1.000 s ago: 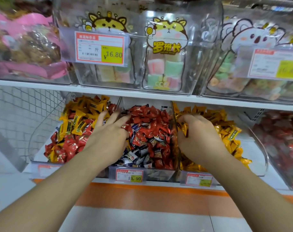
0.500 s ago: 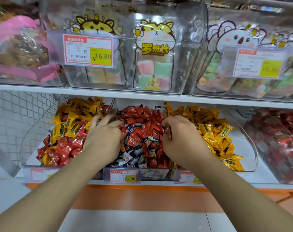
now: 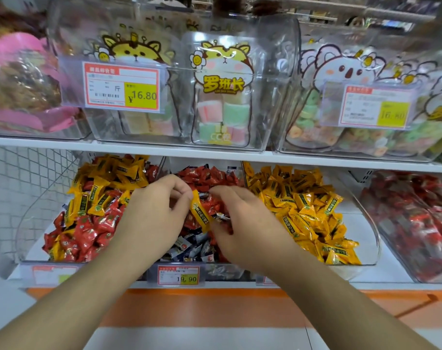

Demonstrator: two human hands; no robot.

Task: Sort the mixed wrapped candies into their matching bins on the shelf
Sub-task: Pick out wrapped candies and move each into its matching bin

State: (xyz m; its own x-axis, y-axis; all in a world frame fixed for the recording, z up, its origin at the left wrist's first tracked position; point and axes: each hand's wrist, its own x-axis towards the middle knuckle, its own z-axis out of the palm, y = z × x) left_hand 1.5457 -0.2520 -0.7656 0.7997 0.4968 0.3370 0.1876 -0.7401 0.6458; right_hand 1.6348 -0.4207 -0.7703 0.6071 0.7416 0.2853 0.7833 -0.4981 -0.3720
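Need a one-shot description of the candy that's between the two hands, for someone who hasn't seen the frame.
Start at the lower shelf's middle bin, the one with the 19.90 price tag on its front. Above its red and dark-blue candies, the left hand and right hand meet around one yellow candy. It is the only yellow wrapper over that bin; the other yellow ones lie in the bins on either side.

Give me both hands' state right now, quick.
Left hand: fingers curled, pinching the top end of a yellow candy over the middle bin.
Right hand: fingers curled at the same candy; whether it grips cannot be told.
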